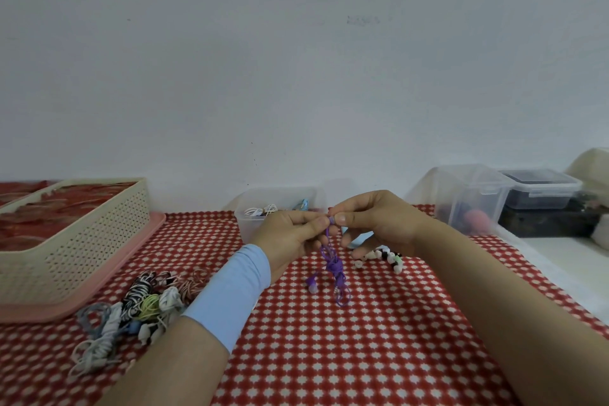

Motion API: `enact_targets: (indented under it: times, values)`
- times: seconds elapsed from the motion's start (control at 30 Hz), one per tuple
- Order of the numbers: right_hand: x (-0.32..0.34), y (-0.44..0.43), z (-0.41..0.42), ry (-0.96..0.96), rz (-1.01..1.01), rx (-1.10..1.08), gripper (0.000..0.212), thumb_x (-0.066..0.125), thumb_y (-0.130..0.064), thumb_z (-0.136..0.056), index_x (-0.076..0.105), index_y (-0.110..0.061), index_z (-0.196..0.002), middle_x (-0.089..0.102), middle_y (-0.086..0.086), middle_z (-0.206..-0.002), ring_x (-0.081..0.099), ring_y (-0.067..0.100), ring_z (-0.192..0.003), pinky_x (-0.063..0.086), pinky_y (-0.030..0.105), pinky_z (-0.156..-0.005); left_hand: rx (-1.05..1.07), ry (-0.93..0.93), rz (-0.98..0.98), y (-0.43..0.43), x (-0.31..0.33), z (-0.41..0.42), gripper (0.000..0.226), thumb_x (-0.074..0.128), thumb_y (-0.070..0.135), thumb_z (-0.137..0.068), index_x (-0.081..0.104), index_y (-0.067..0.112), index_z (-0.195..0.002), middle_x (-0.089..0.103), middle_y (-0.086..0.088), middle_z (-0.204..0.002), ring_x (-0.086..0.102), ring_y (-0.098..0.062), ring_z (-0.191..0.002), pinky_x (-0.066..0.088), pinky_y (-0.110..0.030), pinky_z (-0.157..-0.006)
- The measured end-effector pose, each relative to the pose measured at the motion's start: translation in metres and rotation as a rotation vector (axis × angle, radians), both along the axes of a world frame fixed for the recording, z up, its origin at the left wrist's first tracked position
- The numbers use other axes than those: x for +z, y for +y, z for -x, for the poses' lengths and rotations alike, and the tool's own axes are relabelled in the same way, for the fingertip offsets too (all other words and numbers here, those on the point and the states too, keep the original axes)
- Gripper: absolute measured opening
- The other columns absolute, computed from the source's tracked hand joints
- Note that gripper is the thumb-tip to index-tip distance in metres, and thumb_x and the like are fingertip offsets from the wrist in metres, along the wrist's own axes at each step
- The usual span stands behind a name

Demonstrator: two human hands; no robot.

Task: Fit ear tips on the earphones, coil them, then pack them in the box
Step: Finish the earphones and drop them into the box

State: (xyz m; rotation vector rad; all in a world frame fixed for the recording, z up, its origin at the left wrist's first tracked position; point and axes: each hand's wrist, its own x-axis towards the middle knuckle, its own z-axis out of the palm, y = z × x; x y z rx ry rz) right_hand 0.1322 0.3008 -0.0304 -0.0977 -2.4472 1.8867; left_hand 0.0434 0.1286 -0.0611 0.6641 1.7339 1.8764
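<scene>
Purple earphones point(333, 265) dangle — left hand point(290, 237) pinches them up top, right hand point(379, 224) pinches the tip point(332, 220) — best pressed on square, twisting slightly.

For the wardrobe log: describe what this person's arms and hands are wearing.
The left hand and right hand are bare: no gloves, rings or watch visible. A light blue cuff wraps the left forearm behind the wrist. The right arm has no sleeve.

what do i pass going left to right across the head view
basket → earphone pile → left hand → right hand (both pinching the purple earphones) → clear tub → dark box
</scene>
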Motion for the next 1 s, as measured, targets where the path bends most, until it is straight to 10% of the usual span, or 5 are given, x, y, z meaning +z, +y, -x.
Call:
enact_targets:
  times: [1.0]
  values:
    - [0.01, -0.013, 0.002, 0.16, -0.306, -0.043, 0.012, 0.073, -0.011, -0.092, 0.082, -0.014, -0.099, 0.079, 0.006, -0.086, 0.07, 0.023, -0.067, 0.064, 0.048, -0.068, -0.048, -0.115, -0.018, -0.008, 0.001, 0.01, 0.014, 0.059, 0.006, -0.094, 0.071, 0.002, -0.098, 0.073, -0.008, -0.083, 0.064, -0.01, -0.066, 0.055, -0.019, -0.062]
